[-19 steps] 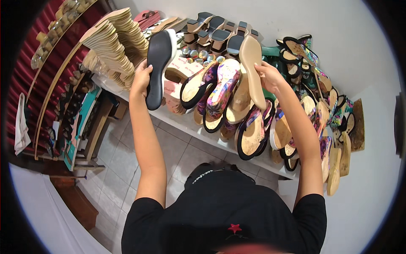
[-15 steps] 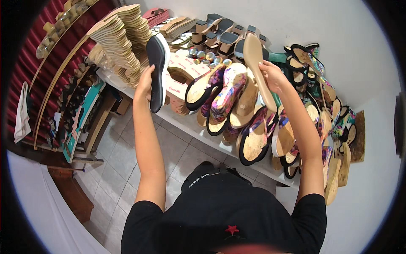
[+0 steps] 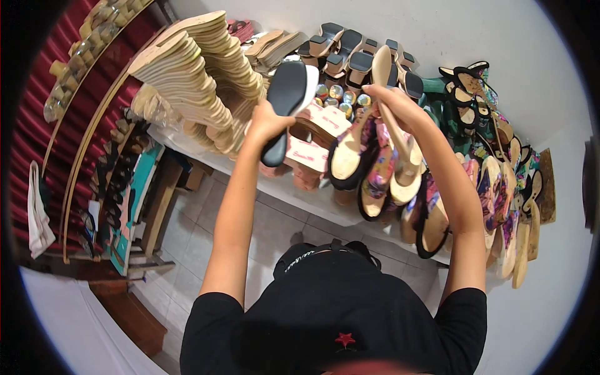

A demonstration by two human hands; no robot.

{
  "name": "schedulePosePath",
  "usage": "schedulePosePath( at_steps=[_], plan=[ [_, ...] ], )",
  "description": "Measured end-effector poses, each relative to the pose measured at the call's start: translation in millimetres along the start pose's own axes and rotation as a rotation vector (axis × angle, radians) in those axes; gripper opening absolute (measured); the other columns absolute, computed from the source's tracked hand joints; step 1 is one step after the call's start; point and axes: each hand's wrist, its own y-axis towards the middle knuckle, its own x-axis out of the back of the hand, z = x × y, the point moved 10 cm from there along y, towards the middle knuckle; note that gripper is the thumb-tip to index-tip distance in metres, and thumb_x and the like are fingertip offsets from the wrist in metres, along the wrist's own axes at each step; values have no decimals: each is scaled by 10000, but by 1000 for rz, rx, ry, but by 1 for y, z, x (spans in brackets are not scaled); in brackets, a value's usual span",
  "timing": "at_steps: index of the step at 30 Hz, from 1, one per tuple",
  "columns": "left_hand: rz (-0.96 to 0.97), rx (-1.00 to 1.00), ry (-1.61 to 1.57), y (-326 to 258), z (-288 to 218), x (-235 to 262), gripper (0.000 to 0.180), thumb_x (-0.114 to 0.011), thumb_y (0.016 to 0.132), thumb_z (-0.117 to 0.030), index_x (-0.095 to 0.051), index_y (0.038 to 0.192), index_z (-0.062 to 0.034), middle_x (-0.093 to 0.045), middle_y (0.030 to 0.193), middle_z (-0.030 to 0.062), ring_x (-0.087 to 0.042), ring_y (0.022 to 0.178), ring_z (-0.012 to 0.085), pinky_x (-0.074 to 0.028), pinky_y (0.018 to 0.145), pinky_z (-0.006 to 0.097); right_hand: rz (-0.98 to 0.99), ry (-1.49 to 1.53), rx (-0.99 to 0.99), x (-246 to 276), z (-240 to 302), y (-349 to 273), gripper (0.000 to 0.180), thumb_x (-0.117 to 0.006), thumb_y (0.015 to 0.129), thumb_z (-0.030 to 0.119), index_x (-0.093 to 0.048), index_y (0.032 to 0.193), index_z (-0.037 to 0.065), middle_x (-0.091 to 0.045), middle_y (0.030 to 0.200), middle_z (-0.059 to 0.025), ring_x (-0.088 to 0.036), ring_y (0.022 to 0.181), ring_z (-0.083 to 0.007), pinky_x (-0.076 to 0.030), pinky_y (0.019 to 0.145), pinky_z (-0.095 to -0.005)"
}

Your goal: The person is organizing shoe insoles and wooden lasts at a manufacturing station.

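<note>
My left hand (image 3: pixel 270 127) is closed around a black shoe sole (image 3: pixel 291 89) with a white edge, holding it raised over the table. Over to the right, my right hand (image 3: pixel 400 107) grips a slim beige shoe sole (image 3: pixel 382 65), tilted so that its lower end points down toward the sandals. Below the hands lie pinkish platform soles (image 3: pixel 308 154) with red print. Beside them is a cork-topped sandal (image 3: pixel 347 159) with a dark rim, among several flowered wedge sandals (image 3: pixel 377 178).
Tall stacks of pale wedge soles (image 3: pixel 181 62) stand on the table's left. Black-and-beige heeled soles (image 3: pixel 337 47) line the wall. Green patterned sandals (image 3: pixel 469 94) pile up at right. A rack of shoes (image 3: pixel 119 150) stands before a red curtain (image 3: pixel 37 125).
The black sole in my left hand has moved right and turned. My right hand has tilted the beige sole and shifted slightly. The view has swung a little to the left.
</note>
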Motion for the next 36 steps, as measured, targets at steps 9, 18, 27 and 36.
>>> schedulePosePath(
  at_steps=[9, 18, 27, 36],
  plan=[
    [173, -129, 102, 18, -4, -19, 999, -758, 451, -192, -173, 1230, 29, -421, 1048, 327, -518, 927, 426, -452, 815, 409, -488, -527, 285, -67, 29, 26, 1049, -692, 601, 425, -119, 1261, -156, -421, 1128, -340, -545, 884, -419, -456, 808, -394],
    [101, -212, 94, 38, 12, -8, 881, -739, 516, -240, -229, 1153, 93, -428, 1020, 327, -494, 959, 424, -453, 804, 419, -587, -959, -15, -109, 12, 30, 1158, -710, 595, 429, 45, 1341, -33, -427, 1053, -352, -552, 824, -444, -486, 728, -404],
    [193, -121, 255, 38, 12, -24, 815, -759, 542, -294, -330, 1116, 95, -400, 1101, 255, -472, 1018, 380, -431, 860, 397, -603, -1545, -321, -116, -6, 37, 1137, -615, 602, 606, -59, 1359, -34, -541, 1000, -217, -513, 939, -326, -241, 908, -547],
    [141, -170, 263, 36, 11, -28, 810, -736, 530, -286, -330, 1102, 120, -410, 1071, 278, -483, 982, 410, -421, 866, 407, -574, -1519, -313, -113, -18, 39, 1097, -571, 645, 610, -79, 1342, -79, -494, 1117, -199, -391, 1073, -307, -46, 998, -522]
  ],
)
